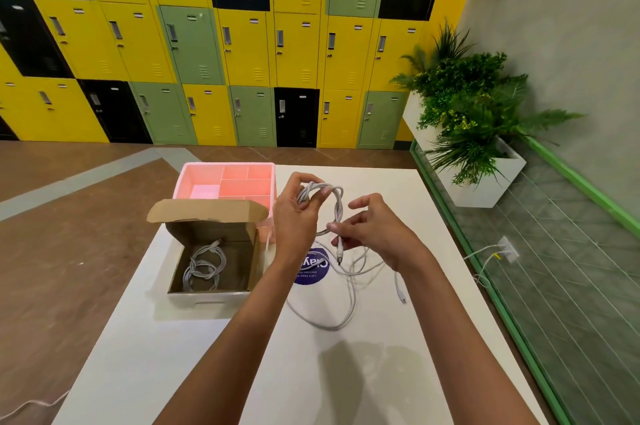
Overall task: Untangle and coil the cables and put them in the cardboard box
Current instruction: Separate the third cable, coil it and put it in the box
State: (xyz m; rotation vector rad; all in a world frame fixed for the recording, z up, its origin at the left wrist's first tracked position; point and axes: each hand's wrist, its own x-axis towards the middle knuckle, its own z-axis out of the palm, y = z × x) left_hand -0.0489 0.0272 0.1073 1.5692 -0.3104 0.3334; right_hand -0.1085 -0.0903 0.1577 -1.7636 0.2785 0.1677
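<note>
left hand (296,216): fingers curled round the top of a grey braided cable (338,206), holding its loops bunched above the table.
right hand (375,234): thumb and forefinger pinch the same cable just above its plug end (339,253); the other fingers are spread loose.
grey cable state: mostly coiled and in the air between both hands, with a short tail hanging down. Not in the box yet.
open brown cardboard box (207,296): on the white table (173,355), left of the hands, lid flap up. One coiled grey cable (204,267) is already inside.
loose white cable (349,312): sprawled on the table under and in front of the hands, uncoiled.
step, my read: finishing the wrap on the grey coil, then dropping it in.
risk 1: the coil springs open if the left grip slackens before the tail is tucked.
risk 2: the hanging plug may snag the white cable below. Can't tell if they are crossed.
risk 3: dropped on top, it could tangle with the cable already in the box.
other: pink plastic divided tray (225,170) behind the box, round purple sticker (311,272) on the table.
</note>
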